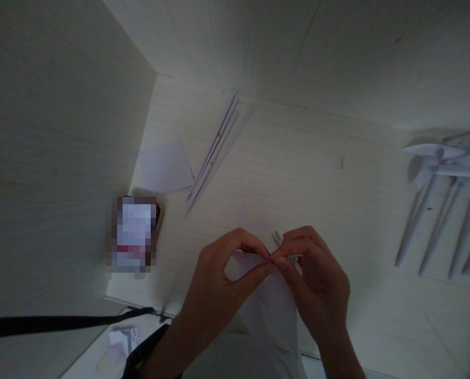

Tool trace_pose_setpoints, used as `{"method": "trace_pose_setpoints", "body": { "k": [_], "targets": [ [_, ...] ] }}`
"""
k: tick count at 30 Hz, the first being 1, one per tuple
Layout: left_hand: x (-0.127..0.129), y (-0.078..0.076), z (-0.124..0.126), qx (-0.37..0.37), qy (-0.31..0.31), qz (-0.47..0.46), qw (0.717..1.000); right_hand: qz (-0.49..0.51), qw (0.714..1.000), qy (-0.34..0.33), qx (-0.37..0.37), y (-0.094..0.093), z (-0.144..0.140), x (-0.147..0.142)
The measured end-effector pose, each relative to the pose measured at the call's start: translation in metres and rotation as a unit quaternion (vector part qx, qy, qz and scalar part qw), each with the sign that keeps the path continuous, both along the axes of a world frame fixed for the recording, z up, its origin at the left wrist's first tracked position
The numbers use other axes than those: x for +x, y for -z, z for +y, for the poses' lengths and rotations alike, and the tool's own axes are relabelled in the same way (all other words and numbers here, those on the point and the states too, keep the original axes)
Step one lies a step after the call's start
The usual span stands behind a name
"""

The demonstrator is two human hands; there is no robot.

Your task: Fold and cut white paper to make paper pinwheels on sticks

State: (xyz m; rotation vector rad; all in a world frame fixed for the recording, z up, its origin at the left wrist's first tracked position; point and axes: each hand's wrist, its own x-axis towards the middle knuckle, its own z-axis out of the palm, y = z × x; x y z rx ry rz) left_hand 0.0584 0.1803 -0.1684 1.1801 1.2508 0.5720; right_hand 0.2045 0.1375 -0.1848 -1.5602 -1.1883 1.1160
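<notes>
Low in the middle of the head view, my left hand (222,281) meets my right hand (317,281), and their fingertips touch. Thumb and index finger of the left hand are pinched on something too small to make out. The right thumb and index finger pinch at the same spot. A small metal tool (277,238) with a red part sits in the right hand's fingers, mostly hidden; its kind is unclear. Behind and below the fingers shows a thin white sheet (268,302), perhaps paper; whether the fingers hold its edge I cannot tell.
Thin white paper sticks (215,150) lie beside a square of white paper (166,167). A pixelated box-like object (136,231) stands by the left wall panel. Several paper pinwheels (440,155) on rolled sticks lie at the right. A dark strap (61,325) crosses the lower left.
</notes>
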Motion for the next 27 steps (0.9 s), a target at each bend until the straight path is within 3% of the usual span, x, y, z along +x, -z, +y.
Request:
{"method": "trace_pose_setpoints", "body": {
  "k": [6,11,19,27],
  "targets": [
    [-0.007,0.000,0.000,-0.013,-0.018,-0.002,1.000,0.014,1.000,-0.009,-0.001,-0.003,0.005,-0.004],
    [-0.010,-0.009,-0.004,0.009,-0.020,-0.013,1.000,0.035,0.999,-0.022,0.004,-0.013,0.002,-0.007],
    [-0.021,-0.042,-0.029,0.034,-0.013,-0.032,0.999,0.063,0.996,-0.034,0.044,-0.043,-0.017,-0.013],
    [-0.036,-0.078,-0.076,0.038,-0.019,-0.092,0.995,0.059,0.995,-0.041,0.070,-0.078,-0.055,-0.021]
  ]
}}
